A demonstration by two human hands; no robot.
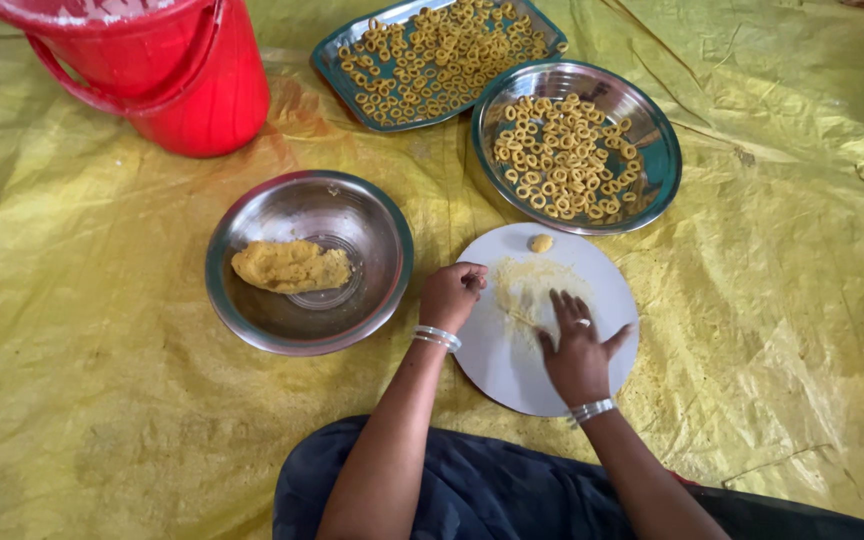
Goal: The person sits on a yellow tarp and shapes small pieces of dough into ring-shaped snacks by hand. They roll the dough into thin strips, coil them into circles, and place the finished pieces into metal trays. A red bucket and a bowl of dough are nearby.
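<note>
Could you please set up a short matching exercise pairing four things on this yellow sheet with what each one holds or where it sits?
Things:
1. steel bowl
2. round steel plate
3. white round board
4. red bucket

Descriptions:
A. top left corner
B. under the right hand
C. one lump of yellow dough
D. many small dough rings

Pairs: 1-C, 2-D, 3-B, 4-A

Bare forearms; silver bangles on the left wrist (437, 337) and right wrist (592, 409), a ring (583, 322) on the right hand, perhaps silver; dark blue garment (482, 490) over the lap.
</note>
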